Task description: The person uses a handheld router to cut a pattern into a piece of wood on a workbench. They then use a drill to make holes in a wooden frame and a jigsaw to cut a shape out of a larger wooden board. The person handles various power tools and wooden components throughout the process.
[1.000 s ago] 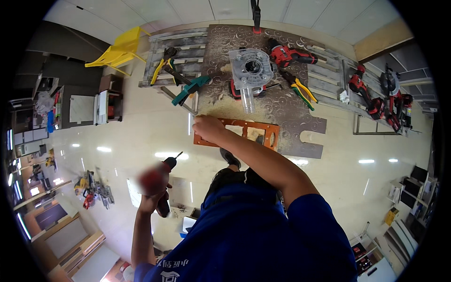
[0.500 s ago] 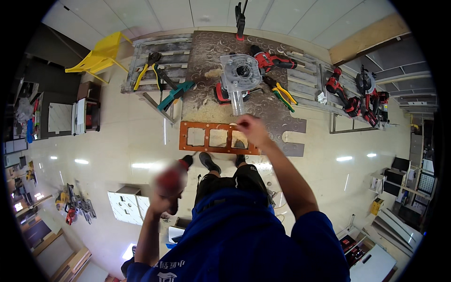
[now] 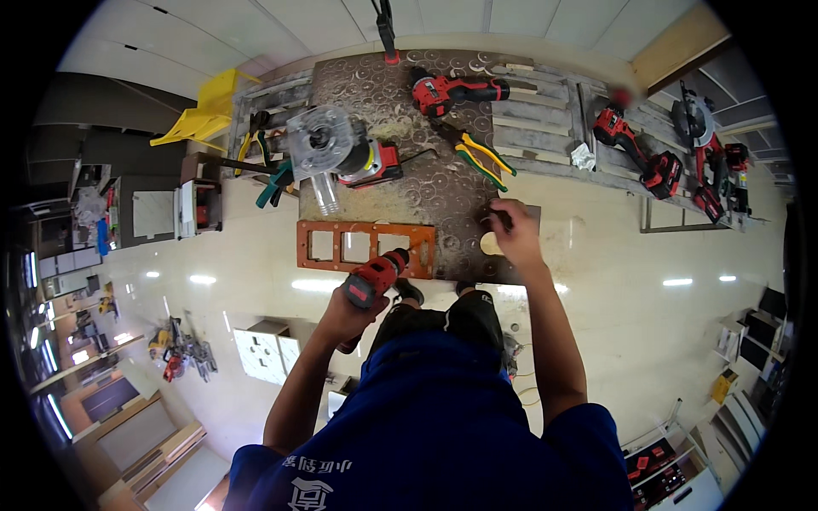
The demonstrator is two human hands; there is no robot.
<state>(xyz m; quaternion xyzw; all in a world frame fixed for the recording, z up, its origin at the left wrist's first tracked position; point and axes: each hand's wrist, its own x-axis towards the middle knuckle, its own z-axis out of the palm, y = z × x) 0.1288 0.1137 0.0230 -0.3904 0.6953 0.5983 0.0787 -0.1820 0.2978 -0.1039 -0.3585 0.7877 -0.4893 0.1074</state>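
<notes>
My left hand (image 3: 342,317) is wrapped round the handle of a red and black cordless drill (image 3: 375,278). The drill's front end points at the right part of an orange template (image 3: 325,263) with several rectangular openings, lying along the near edge of a brown patterned board (image 3: 464,192). Whether the bit touches the template I cannot tell. At the board's right side, beside a round cut-out, my right hand (image 3: 518,234) is closed with fingers bent; something small and dark shows at its fingertips, too unclear to name.
A red power tool with a clear plastic base (image 3: 317,140) lies on the board. Yellow-green pliers (image 3: 473,153) and a red cordless tool (image 3: 456,91) lie beyond. A clamp (image 3: 388,38) stands at the far edge. More red tools (image 3: 622,140) and a circular saw (image 3: 699,119) lie at right.
The drill in my left hand has come forward and right, from beside my body to the template. My right hand has left the template's right end and moved right. The view has shifted.
</notes>
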